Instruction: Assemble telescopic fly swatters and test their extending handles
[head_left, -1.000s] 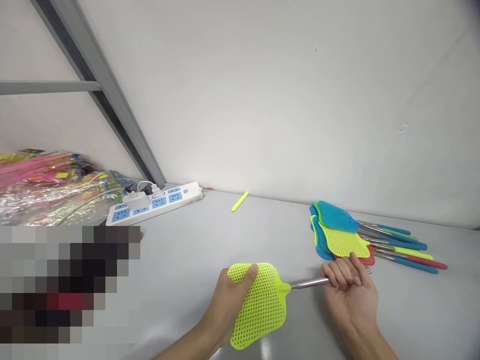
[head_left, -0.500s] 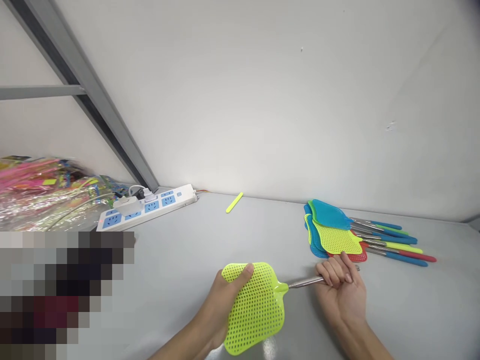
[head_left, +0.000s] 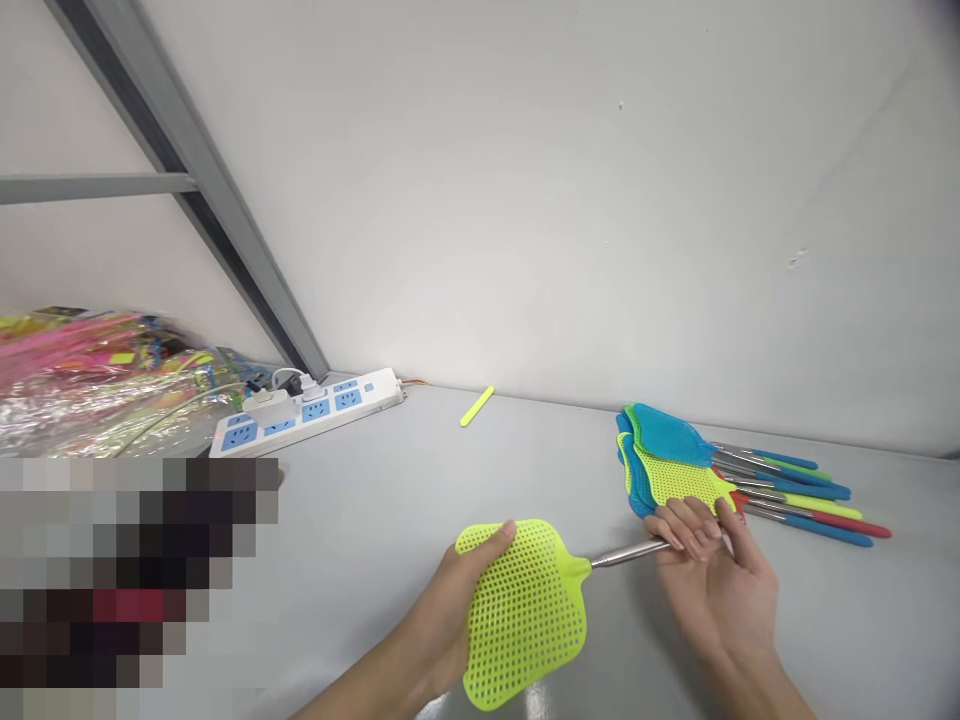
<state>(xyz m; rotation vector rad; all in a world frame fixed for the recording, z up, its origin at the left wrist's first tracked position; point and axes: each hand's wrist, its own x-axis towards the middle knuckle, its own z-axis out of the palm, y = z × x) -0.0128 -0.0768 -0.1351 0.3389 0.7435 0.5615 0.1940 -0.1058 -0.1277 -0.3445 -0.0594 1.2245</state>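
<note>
A yellow-green fly swatter (head_left: 529,610) with a perforated head is held between my two hands above the grey table. My left hand (head_left: 457,600) grips the left edge of its head, thumb on top. Around the metal rod (head_left: 626,553) curl the fingers of my right hand (head_left: 712,570), with the palm turned up; the rod's far end is hidden by that hand. Just beyond my right hand lies a pile of fly swatters with blue (head_left: 675,435), yellow (head_left: 686,482) and partly covered green and red heads, their coloured handles (head_left: 817,505) pointing right.
A thin yellow stick (head_left: 477,406) lies near the wall. At the left is a white power strip (head_left: 352,400) with plugs in it. Behind it are plastic-wrapped colourful goods (head_left: 90,390) and a grey metal frame (head_left: 217,220). A pixelated patch covers the lower left.
My right hand has slid right along the rod, away from the swatter's head, and its thumb is more apart. The whole view has shifted slightly.
</note>
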